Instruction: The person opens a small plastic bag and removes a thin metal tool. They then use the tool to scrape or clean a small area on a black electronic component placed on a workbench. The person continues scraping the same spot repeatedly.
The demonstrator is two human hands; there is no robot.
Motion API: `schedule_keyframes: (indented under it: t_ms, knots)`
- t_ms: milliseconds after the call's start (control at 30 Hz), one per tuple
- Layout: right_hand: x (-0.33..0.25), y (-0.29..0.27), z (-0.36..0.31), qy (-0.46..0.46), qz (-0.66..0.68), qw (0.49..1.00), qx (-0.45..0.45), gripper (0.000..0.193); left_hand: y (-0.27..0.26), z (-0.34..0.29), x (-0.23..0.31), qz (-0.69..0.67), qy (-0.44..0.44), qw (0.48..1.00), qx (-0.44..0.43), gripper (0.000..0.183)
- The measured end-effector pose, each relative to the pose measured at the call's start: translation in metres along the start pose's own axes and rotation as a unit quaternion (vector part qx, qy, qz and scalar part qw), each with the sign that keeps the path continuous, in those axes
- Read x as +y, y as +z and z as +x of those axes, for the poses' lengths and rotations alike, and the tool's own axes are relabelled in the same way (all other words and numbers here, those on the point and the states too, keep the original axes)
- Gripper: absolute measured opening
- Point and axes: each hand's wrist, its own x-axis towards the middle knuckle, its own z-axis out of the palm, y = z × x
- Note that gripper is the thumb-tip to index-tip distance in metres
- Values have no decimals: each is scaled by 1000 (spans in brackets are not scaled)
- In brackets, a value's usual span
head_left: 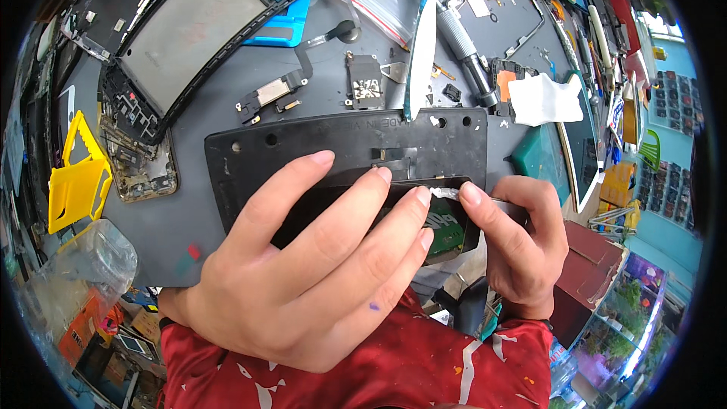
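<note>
At the front of the grey mat lies a black panel (348, 127) with round holes along its far edge. A dark flat device (468, 223) with a green patch (447, 233) shows partly below it; I cannot tell if it is a separate piece. My left hand (326, 265) lies across this device with its fingers draped over it; the thumb is hidden. A crumpled whitish strip (445, 192) is pinched between thumb and forefinger of my right hand (522, 242), close to my left ring fingertip.
A blue-and-white tweezer-like tool (421, 53) reaches the panel's far edge. Beyond it are a precision screwdriver (463, 49), small phone parts (365, 81) and a white scrap (545, 98). To the left lie an opened phone (140, 159), a screen frame (193, 38) and yellow plastic pieces (78, 182).
</note>
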Motion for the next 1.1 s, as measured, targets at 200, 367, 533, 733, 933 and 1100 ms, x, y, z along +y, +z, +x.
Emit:
schedule_keyframes:
  t_ms: [200,367,533,733,933,1100]
  knots:
    - [-5,-2,3,-9,-16,1000,1,70,0,0,-1,6,1,1000,-5,20]
    - [-6,-6,2,-27,-43,999,-4,71,-3,0,-1,5,4,1000,-19,21]
    - [-8,-8,3,-25,-52,998,0,72,-3,-1,-2,5,6,1000,-15,22]
    - [-6,-6,-2,-31,-54,998,14,69,3,-1,1,11,0,1000,4,19]
    - [-6,-7,-2,-55,-65,996,7,69,8,2,5,27,-6,999,20,19]
    - [-4,-7,-3,-73,-58,996,5,67,11,-2,4,35,7,999,26,26]
